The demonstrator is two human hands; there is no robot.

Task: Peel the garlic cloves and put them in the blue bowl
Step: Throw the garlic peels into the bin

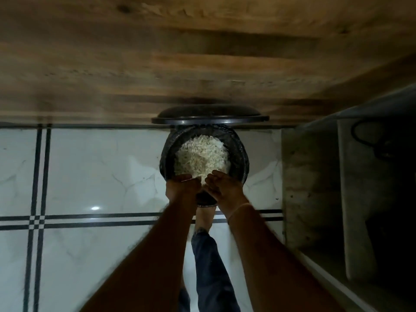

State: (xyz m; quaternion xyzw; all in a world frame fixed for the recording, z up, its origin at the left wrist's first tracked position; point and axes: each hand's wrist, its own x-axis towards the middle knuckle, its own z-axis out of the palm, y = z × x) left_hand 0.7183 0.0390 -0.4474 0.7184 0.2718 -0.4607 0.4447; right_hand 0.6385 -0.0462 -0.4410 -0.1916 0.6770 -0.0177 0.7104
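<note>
Left hand (183,185), right hand (223,186), grips apart, above pale flaky skins (200,154) in bin (242,163).

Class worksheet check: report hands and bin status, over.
Left hand, right hand open, cupped above bin. Lid up, pale peelings piled inside. Blue bowl not in view.

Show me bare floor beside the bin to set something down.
Widest free patch: the white tile left of the bin, bordered by the wooden cabinet above and the double black lines below. More bare tile lies under those lines, left of the left arm. Crowded: the narrow strip between bin and stone shelf, and around the foot.
</note>
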